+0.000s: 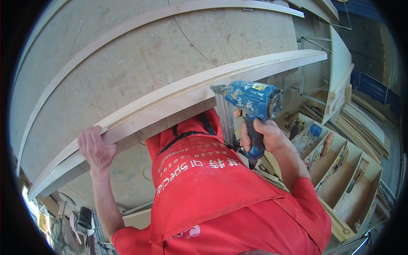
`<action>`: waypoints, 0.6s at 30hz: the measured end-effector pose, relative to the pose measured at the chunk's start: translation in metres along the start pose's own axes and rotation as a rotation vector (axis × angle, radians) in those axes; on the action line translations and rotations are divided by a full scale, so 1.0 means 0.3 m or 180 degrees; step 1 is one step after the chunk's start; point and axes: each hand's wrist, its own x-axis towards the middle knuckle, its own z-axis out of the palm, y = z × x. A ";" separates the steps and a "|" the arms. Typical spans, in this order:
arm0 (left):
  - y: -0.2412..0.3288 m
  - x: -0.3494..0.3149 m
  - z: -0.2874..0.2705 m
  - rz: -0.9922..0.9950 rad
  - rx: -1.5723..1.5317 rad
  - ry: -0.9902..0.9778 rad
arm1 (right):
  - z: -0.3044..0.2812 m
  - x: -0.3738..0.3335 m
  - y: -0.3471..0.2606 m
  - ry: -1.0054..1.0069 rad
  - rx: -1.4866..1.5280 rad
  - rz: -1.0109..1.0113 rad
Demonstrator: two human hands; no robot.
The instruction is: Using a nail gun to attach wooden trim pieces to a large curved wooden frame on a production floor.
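My right hand (268, 134) is wrapped round the handle of a blue nail gun (251, 98), worn and flecked with pale marks. Its nose points left, close to the near face of a long pale wooden strip (182, 93); whether it touches I cannot tell. That strip runs along the near edge of the worktable (140, 55), with a seam between layers along its top. At its left part my left hand (97, 146) grips the strip, fingers over the top edge. The gun's silver magazine hangs down in front of my red apron (204, 170).
Another long thin wooden strip (106, 38) lies across the table farther back. To the right stands a divided wooden box (340, 187) with tools in it. Boards are stacked (365, 127) beyond it, beside an upright pale panel (340, 72). Clutter fills the lower left.
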 end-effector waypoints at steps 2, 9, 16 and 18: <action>-0.149 -0.084 -0.027 -0.0005 0.0016 -0.0004 | 0.095 0.036 0.047 0.0039 -0.0009 0.0023; -0.461 -0.248 -0.045 0.0019 0.0004 0.0072 | 0.332 0.126 0.203 0.0377 0.0067 -0.0331; -0.534 -0.268 -0.039 0.0020 -0.0040 0.0128 | 0.449 0.166 0.239 0.0619 -0.0024 -0.0451; -0.547 -0.275 -0.042 -0.0001 -0.0023 0.0109 | 0.472 0.168 0.237 0.0663 -0.0021 -0.0466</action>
